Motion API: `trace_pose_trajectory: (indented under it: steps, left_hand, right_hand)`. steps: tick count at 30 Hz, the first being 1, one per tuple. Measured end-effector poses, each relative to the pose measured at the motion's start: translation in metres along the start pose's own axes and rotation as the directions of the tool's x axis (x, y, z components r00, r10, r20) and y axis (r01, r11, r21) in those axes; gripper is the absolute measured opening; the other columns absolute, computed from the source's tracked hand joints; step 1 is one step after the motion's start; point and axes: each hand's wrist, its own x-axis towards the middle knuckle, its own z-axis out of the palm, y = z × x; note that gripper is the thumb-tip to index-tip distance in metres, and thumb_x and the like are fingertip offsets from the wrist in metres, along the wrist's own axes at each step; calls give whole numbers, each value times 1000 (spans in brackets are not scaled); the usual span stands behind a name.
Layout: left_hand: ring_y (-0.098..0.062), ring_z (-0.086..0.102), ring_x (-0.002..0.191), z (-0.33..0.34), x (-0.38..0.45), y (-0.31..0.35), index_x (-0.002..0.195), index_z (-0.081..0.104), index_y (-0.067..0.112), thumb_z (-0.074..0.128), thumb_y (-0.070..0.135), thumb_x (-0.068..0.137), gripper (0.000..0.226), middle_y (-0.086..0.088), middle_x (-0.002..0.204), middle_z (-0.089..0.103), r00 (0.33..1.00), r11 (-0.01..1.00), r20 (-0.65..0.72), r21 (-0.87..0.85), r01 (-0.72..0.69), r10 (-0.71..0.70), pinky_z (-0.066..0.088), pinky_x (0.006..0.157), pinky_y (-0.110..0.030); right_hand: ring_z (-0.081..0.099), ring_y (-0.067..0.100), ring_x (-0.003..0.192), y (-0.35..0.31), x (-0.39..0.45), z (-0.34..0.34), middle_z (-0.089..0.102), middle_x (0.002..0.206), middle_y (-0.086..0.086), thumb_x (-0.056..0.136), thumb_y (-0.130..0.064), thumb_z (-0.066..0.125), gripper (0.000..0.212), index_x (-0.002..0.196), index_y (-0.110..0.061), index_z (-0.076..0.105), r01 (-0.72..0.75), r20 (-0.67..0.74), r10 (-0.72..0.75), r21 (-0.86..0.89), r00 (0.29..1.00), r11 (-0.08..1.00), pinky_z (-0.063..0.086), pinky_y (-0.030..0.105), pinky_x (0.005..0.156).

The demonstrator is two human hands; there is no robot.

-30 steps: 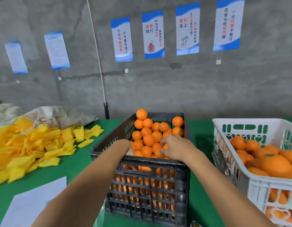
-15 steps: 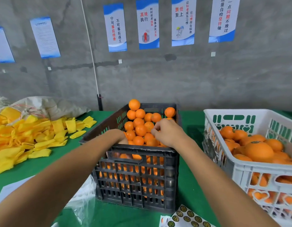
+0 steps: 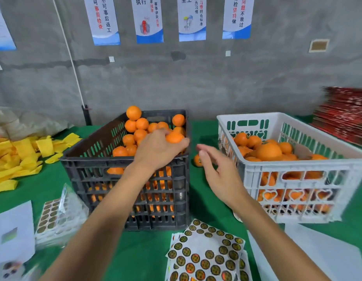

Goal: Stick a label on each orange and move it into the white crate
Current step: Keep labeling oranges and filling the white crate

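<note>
Orange fruit (image 3: 174, 137): I see it gripped by my left hand (image 3: 157, 148) at the black crate's (image 3: 123, 175) right rim.
Right hand (image 3: 218, 175): fingers loosely spread, holding nothing, between crates.
White crate (image 3: 297, 169): right, part-filled.
Label sheet (image 3: 206, 254): nearest me.

We record two bare forearms, no sleeves in view. Left grip (image 3: 157, 151) and right grip (image 3: 220, 171): bare, no gloves. No rings, watch or wristband on the visible parts.

A rough grey concrete wall (image 3: 196, 82) rises behind the green-covered table (image 3: 147, 250). Blue-and-white posters (image 3: 149, 19) hang along it. A white cord (image 3: 68, 49) slants down it.
</note>
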Motion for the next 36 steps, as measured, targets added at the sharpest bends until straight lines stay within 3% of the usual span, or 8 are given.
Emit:
trace_pose_trajectory:
  steps: [2,5,11,16,21,24,28,36]
  left_hand:
    - [-33,65,96,7,-2,-3,92,66,23,61,73,81,51,2,90,66,1000,994,-29,109,6,-3,40,65,-36]
    - [-32,61,112,10,3,-4,126,64,26,63,74,80,66,-4,127,64,998,993,-32,103,49,-46,47,79,-41]
    - [-30,62,105,11,-2,-2,118,64,29,61,71,77,59,-4,124,61,992,994,-121,97,50,-38,54,85,-49]
    - [-27,61,102,11,-5,-1,117,64,30,62,71,77,57,0,126,55,984,992,-173,108,66,-47,47,75,-40]
    - [-27,59,101,12,-8,-1,123,63,31,65,70,79,59,-1,128,52,982,991,-185,113,67,-45,40,74,-39]
    - [-29,59,102,11,-9,1,119,63,31,66,68,80,54,-2,129,52,979,992,-198,110,67,-44,40,76,-40]
    - [-29,59,103,11,-11,3,121,63,30,66,67,81,55,-2,130,51,978,991,-202,115,74,-49,39,76,-39]
    - [-31,59,103,11,-11,4,122,62,30,65,67,81,56,-2,128,50,977,990,-209,117,76,-50,39,75,-40]
  right_hand:
    - [60,-2,118,26,-37,-7,68,129,-11,108,-28,51,31,135,-21,65,-96,77,101,-59,992,994,48,17,101]
    - [58,2,125,64,-86,-14,64,136,-9,106,-39,51,39,139,-21,62,-212,255,256,-187,933,959,46,21,107]
    - [26,-4,147,106,-136,-1,35,159,-25,85,-79,57,73,145,-37,56,-176,564,345,-333,750,926,16,27,124]
    - [42,0,131,112,-133,3,52,147,-22,87,-69,63,52,125,-34,74,-131,528,296,-327,796,936,32,29,116]
    - [46,-4,117,116,-138,5,62,124,-27,96,-47,66,19,99,-37,82,-318,454,341,-129,823,939,39,23,102]
    - [47,-3,116,118,-136,5,62,121,-27,94,-44,72,14,100,-39,82,-317,455,348,-147,819,937,40,20,101]
    - [47,-3,115,117,-138,6,62,119,-30,77,-64,78,37,103,-38,82,-340,469,355,-120,808,933,42,11,95]
    - [51,-7,111,117,-137,8,66,114,-25,88,-43,79,8,88,-37,84,-456,421,433,-50,797,888,38,9,91]
